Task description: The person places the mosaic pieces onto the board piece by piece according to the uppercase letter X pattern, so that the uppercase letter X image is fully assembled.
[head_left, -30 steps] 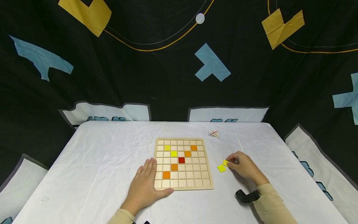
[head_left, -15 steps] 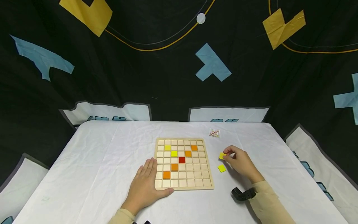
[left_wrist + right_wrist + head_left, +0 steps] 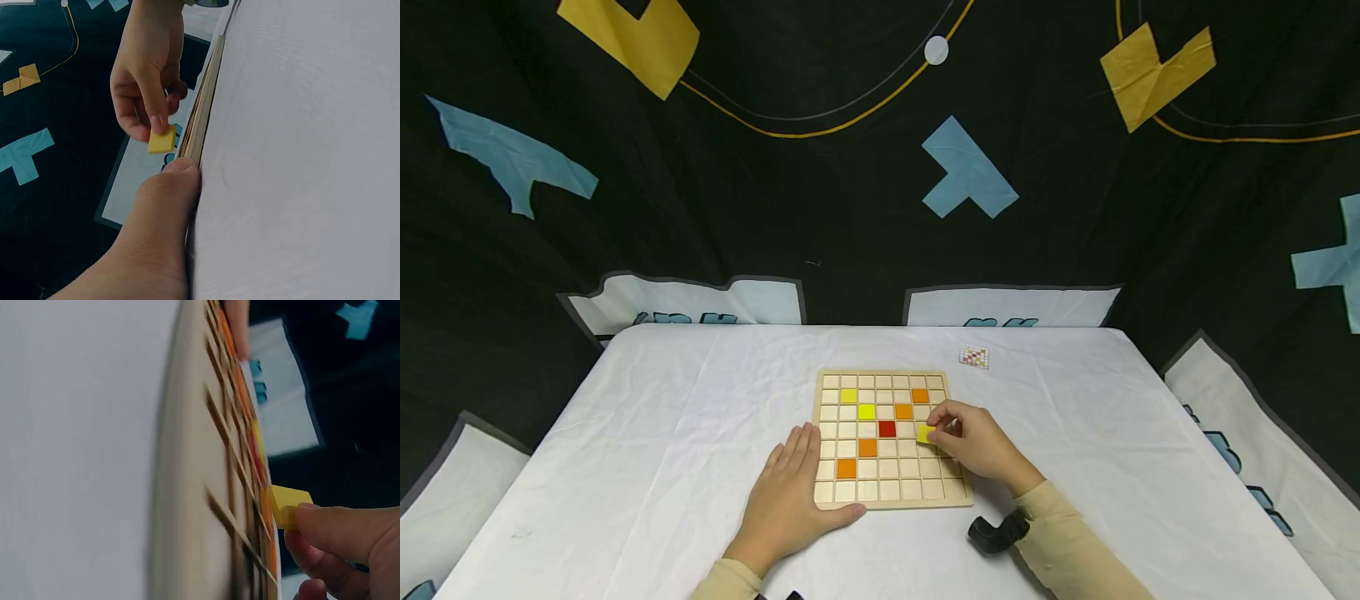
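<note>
A square wooden grid board [image 3: 917,504] lies on the white-covered table, with orange, yellow and red squares in some of its cells. My left hand [image 3: 786,498] rests with straight fingers along its left edge, thumb at the front edge; the left wrist view shows that thumb [image 3: 178,167] against the board's side. Over the board's right part, my right hand [image 3: 976,443] pinches a small yellow square tile [image 3: 924,434] between thumb and fingers. In the right wrist view the tile [image 3: 289,505] is held tilted, above the grid. My right hand covers where the other yellow tile lay.
A small card [image 3: 974,357] printed with a coloured grid lies behind the board to the right. The table [image 3: 647,433] has a white cloth over it. A black curtain [image 3: 865,233] with blue and yellow shapes hangs behind.
My right hand has carried the yellow tile left from the table at the right to over the board. The left hand has stayed at the board's edge.
</note>
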